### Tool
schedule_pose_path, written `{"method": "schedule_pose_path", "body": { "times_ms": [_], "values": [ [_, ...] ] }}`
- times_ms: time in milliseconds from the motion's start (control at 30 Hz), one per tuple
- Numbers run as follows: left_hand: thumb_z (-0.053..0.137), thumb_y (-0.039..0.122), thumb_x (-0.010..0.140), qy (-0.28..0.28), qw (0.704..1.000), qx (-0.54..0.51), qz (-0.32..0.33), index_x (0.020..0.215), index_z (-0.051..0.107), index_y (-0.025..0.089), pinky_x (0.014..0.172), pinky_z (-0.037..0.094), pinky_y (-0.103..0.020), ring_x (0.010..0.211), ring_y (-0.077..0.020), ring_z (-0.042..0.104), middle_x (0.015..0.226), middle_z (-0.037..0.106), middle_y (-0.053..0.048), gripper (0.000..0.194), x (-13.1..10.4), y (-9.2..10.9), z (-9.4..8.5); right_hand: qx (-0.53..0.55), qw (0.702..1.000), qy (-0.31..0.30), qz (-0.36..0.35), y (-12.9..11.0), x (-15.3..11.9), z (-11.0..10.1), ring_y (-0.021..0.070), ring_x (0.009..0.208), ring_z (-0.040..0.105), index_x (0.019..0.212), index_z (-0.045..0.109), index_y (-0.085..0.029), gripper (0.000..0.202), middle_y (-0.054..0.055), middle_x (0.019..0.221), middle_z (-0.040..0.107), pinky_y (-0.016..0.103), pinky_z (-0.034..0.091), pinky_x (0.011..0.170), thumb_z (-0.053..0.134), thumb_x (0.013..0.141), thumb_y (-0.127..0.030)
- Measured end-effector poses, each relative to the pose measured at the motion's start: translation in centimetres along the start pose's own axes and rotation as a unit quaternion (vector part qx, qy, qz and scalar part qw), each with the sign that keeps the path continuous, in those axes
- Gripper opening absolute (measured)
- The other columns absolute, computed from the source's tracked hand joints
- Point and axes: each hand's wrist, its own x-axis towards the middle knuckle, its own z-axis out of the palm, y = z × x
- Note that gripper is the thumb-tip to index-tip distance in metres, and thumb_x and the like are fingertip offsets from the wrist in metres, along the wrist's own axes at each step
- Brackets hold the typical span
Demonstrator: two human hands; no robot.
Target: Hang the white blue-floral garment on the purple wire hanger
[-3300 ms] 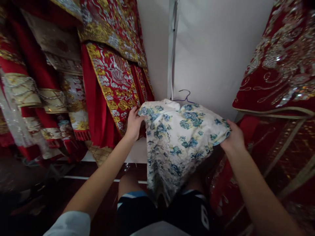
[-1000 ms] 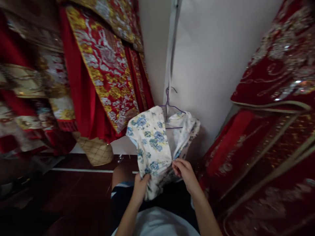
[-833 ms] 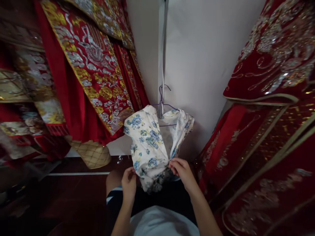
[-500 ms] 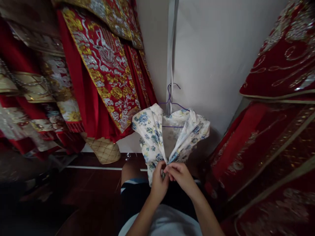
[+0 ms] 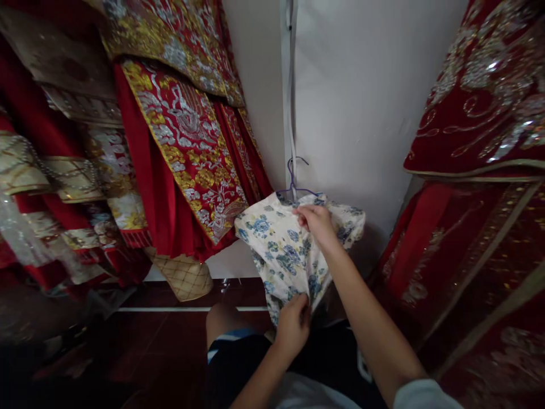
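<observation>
A white dress (image 5: 283, 241) with blue flowers hangs on a thin purple hanger (image 5: 292, 180) against the wall. Its two front edges now meet along a seam down the middle. At the top of that seam, by the neckline, my right hand (image 5: 315, 222) is closed in a pinch; the small part between its fingertips is hidden, perhaps a zip pull. Lower down, around the waist, my left hand (image 5: 294, 319) grips the cloth with fingers curled. The dress's lower part is hidden behind my left hand and lap.
Red embroidered costumes (image 5: 191, 165) in gold and silver hang to the left, close to the dress. More red beaded garments (image 5: 477, 130) hang at the right. Behind is a pale wall (image 5: 361, 102) with a white cord (image 5: 292, 85). The floor (image 5: 157, 335) is dark red tile.
My right hand has moved up from the waist to the neckline, and the open V of the dress has closed. My left hand stays low on the cloth.
</observation>
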Motion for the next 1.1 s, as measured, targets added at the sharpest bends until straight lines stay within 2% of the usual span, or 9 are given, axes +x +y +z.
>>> {"method": "schedule_pose_path", "body": {
  "times_ms": [200, 367, 433, 533, 633, 733, 933, 1033, 1100],
  "values": [
    [0.050, 0.021, 0.088, -0.024, 0.998, -0.052, 0.016, 0.086, 0.058, 0.019, 0.073, 0.041, -0.027, 0.080, -0.0186, 0.057, 0.084, 0.062, -0.004, 0.009, 2.5, 0.3, -1.9, 0.044, 0.997, 0.010, -0.061, 0.1, -1.6, -0.1, 0.0067, 0.038, 0.038, 0.074, 0.065, -0.016, 0.024, -0.006, 0.043, 0.047, 0.020, 0.024, 0.039, 0.055, 0.076, -0.037],
    [0.048, 0.029, 0.094, 0.148, 0.978, -0.075, 0.123, 0.124, 0.054, 0.019, 0.080, 0.045, -0.029, 0.082, -0.0171, 0.059, 0.093, 0.065, -0.006, 0.032, 9.8, 4.5, -8.0, 0.006, 0.998, -0.032, -0.058, 0.5, -2.8, -1.4, 0.0080, 0.040, 0.041, 0.073, 0.064, -0.016, 0.022, -0.005, 0.044, 0.048, 0.020, 0.027, 0.041, 0.054, 0.077, -0.036],
    [0.044, 0.029, 0.097, 0.156, 0.971, -0.048, 0.172, 0.134, 0.048, 0.021, 0.077, 0.045, -0.028, 0.075, -0.0156, 0.058, 0.091, 0.064, -0.004, 0.038, 12.8, 6.6, -10.6, -0.019, 0.996, -0.050, -0.077, -0.1, -2.9, -1.7, 0.0086, 0.041, 0.042, 0.072, 0.064, -0.016, 0.021, -0.005, 0.045, 0.049, 0.021, 0.029, 0.043, 0.054, 0.079, -0.034],
    [0.044, 0.028, 0.097, 0.139, 0.961, 0.041, 0.237, 0.114, 0.061, 0.020, 0.082, 0.044, -0.030, 0.087, -0.0180, 0.059, 0.095, 0.065, -0.007, 0.026, 15.9, 8.9, -12.8, -0.042, 0.992, -0.066, -0.103, -0.7, -2.7, -1.8, 0.0095, 0.043, 0.042, 0.072, 0.064, -0.018, 0.019, -0.005, 0.046, 0.046, 0.022, 0.030, 0.045, 0.053, 0.080, -0.032],
    [0.044, 0.026, 0.096, 0.139, 0.950, 0.107, 0.259, 0.095, 0.063, 0.018, 0.082, 0.043, -0.030, 0.090, -0.0195, 0.059, 0.092, 0.064, -0.007, 0.021, 16.9, 10.1, -13.1, -0.062, 0.988, -0.036, -0.134, 0.2, -2.1, -1.5, 0.0111, 0.050, 0.043, 0.069, 0.063, -0.018, 0.021, -0.004, 0.051, 0.046, 0.023, 0.031, 0.049, 0.054, 0.079, -0.033],
    [0.046, 0.026, 0.096, 0.216, 0.941, 0.076, 0.248, 0.089, 0.061, 0.017, 0.078, 0.044, -0.027, 0.083, -0.0172, 0.059, 0.084, 0.063, -0.004, 0.019, 16.8, 10.4, -13.4, -0.111, 0.983, 0.012, -0.143, 2.8, -2.2, -1.1, 0.0131, 0.057, 0.044, 0.059, 0.059, -0.018, 0.022, -0.002, 0.052, 0.048, 0.024, 0.033, 0.054, 0.052, 0.075, -0.031],
    [0.051, 0.024, 0.093, 0.427, 0.885, -0.161, 0.088, 0.085, 0.057, 0.014, 0.078, 0.043, -0.022, 0.078, -0.0097, 0.054, 0.079, 0.058, 0.001, 0.015, 17.6, 6.4, -18.4, -0.073, 0.997, -0.018, -0.017, 8.0, -5.7, -1.4, 0.0107, 0.049, 0.038, 0.054, 0.058, -0.018, 0.024, -0.004, 0.047, 0.045, 0.024, 0.028, 0.050, 0.052, 0.072, -0.032],
    [0.039, 0.018, 0.096, 0.450, 0.845, -0.287, -0.028, 0.085, 0.053, 0.015, 0.079, 0.045, -0.024, 0.075, -0.0088, 0.054, 0.077, 0.057, 0.001, 0.018, 17.6, 2.2, -20.0, -0.027, 0.998, -0.053, 0.014, 8.3, -7.7, -1.5, 0.0096, 0.046, 0.036, 0.055, 0.059, -0.018, 0.023, -0.005, 0.045, 0.042, 0.024, 0.026, 0.048, 0.054, 0.072, -0.032],
    [0.033, 0.014, 0.095, 0.431, 0.844, -0.313, -0.067, 0.081, 0.053, 0.018, 0.080, 0.047, -0.027, 0.077, -0.0115, 0.058, 0.075, 0.058, -0.001, 0.025, 16.8, -0.3, -19.6, -0.009, 0.997, -0.076, 0.027, 8.0, -8.6, -1.2, 0.0093, 0.045, 0.037, 0.055, 0.059, -0.018, 0.022, -0.005, 0.044, 0.042, 0.023, 0.026, 0.047, 0.055, 0.072, -0.031]
  ]
}}
